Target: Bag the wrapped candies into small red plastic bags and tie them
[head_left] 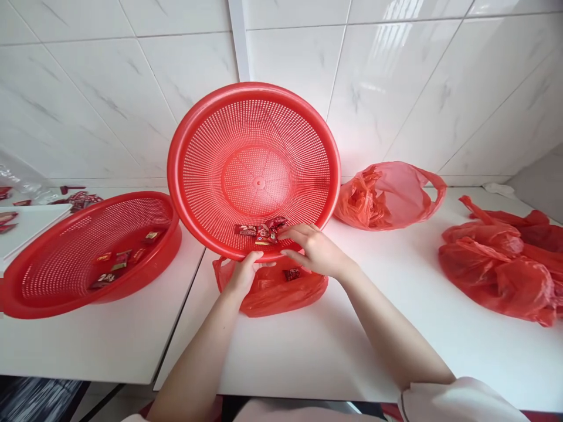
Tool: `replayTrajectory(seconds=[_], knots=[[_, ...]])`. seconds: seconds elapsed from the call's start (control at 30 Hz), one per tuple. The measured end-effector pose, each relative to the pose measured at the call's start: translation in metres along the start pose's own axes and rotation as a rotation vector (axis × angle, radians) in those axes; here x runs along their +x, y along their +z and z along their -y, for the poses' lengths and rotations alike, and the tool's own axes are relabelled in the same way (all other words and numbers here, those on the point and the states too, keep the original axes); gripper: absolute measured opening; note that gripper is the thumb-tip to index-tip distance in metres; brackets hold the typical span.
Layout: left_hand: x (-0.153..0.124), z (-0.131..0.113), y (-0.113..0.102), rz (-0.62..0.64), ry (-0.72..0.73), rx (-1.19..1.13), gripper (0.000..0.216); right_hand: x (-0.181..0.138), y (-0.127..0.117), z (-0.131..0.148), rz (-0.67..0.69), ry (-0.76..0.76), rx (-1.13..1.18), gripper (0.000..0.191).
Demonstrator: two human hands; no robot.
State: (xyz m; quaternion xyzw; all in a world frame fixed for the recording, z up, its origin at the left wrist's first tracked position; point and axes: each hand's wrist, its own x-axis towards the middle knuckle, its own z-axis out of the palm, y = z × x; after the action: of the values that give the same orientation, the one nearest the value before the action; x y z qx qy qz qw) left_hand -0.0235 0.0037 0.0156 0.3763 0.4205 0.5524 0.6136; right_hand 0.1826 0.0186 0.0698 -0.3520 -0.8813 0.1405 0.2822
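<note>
Where the two white tables point(308, 351) meet, a round red plastic basket point(254, 170) is tipped up on its edge, its perforated inside facing the person. The wall is a fine grid of small holes with a solid smooth rim and a plain disc at the centre. A few small wrapped sweets point(264, 230), red with shiny foil print, lie bunched at the low point of the basket.

The left hand point(244, 274) grips the lower rim from beneath, thumb curled over the edge. The right hand point(313, 249) rests at the rim just beside the sweets, fingers bent and close together; whether it pinches a sweet cannot be made out.

Directly under the rim sits a thin, crinkled red plastic bag point(272, 290), partly hidden by both hands, with one wrapper showing through it.

A second matching basket point(65, 264) lies tilted on the left table and holds more sweets; the frame cuts off its left edge. Further red bags lie to the right: one puffed bag point(389, 196) near the tiled wall, and a heap of bags point(505, 264) cut off at the frame edge.
</note>
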Motion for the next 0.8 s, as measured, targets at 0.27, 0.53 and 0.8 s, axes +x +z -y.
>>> replayTrajectory(seconds=[0.27, 0.53, 0.8], knots=[[-0.002, 0.006, 0.000, 0.005, -0.065, 0.058, 0.026, 0.000, 0.002, -0.004, 0.117, -0.091, -0.011, 0.040], [-0.001, 0.004, -0.002, 0.003, -0.040, 0.053, 0.025, 0.001, 0.000, -0.001, 0.045, 0.007, 0.157, 0.024], [0.004, 0.001, -0.007, -0.063, 0.021, 0.041, 0.022, -0.003, -0.013, -0.006, -0.004, 0.071, 0.206, 0.028]])
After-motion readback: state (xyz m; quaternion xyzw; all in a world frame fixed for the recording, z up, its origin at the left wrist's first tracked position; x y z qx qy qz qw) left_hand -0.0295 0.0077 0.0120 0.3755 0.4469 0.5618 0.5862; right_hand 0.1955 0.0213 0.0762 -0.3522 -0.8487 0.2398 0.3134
